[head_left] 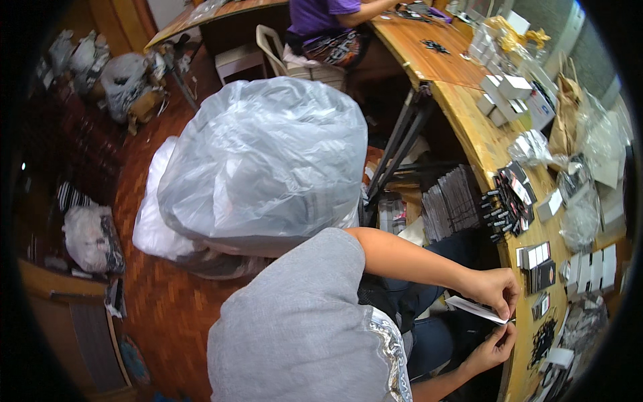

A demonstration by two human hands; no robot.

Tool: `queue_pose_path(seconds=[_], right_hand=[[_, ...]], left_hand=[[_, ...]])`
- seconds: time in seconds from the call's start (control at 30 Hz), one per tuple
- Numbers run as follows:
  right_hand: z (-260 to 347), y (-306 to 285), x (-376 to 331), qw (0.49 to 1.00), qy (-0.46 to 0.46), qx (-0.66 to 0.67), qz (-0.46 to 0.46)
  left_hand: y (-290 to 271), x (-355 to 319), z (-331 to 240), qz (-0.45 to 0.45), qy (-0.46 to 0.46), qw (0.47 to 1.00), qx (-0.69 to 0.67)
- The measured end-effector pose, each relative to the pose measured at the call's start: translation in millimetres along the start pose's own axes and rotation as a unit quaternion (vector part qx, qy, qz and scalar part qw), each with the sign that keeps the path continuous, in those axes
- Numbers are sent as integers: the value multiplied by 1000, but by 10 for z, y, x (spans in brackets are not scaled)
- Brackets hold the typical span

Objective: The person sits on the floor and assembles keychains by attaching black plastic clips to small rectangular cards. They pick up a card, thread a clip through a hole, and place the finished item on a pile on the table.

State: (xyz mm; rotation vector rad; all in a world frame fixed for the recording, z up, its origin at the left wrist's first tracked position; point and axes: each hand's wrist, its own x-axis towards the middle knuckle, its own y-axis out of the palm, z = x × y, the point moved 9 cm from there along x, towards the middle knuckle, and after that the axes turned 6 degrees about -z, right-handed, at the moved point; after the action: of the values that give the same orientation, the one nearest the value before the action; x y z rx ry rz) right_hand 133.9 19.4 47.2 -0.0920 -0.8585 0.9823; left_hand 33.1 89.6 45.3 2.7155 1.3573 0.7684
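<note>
My left hand (494, 291) is closed in a pinch on a thin, flat white piece of paper or card (473, 307) at the table's near edge. Just below it, my right hand (491, 350) has its fingertips pinched together at the end of the same piece. Whether anything small sits between those fingertips is hidden. On the wooden table (477, 127) beside my hands lie dark packets with white labels (540, 276), a smaller packet (541, 305) and a heap of small black parts (543, 340).
Black pen-like items (497, 208), white boxes (593, 271) and clear plastic bags (581, 218) crowd the table. Large stuffed plastic bags (268, 161) stand on the parquet floor. Farther off, a person in purple (325, 23) sits at the table. Paper bundles (450, 201) are stacked underneath.
</note>
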Motion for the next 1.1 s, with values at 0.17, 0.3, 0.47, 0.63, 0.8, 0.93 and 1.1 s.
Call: queue_pose_path(seconds=[0.17, 0.3, 0.47, 0.63, 0.8, 0.93, 1.1], right_hand=[[-122, 170, -44, 992, 55, 98, 65], [-141, 231, -47, 982, 62, 136, 112], [-120, 191, -148, 973, 114, 130, 151], [-110, 288, -179, 955, 141, 217, 142], [131, 360, -78, 965, 100, 222, 93], [85, 297, -22, 962, 92, 249, 61], [195, 101, -33, 961, 163, 225, 0]], left_hand=[[-42, -115, -182, -36, 117, 983, 135], [-116, -162, -244, -23, 95, 988, 118], [-304, -157, -289, -79, 48, 995, -36], [-488, -101, -349, -140, 87, 984, -66], [-479, -100, -266, -91, 58, 994, -27], [-359, -7, -128, -101, 94, 984, 115], [-93, -7, -74, -78, 167, 977, 110]])
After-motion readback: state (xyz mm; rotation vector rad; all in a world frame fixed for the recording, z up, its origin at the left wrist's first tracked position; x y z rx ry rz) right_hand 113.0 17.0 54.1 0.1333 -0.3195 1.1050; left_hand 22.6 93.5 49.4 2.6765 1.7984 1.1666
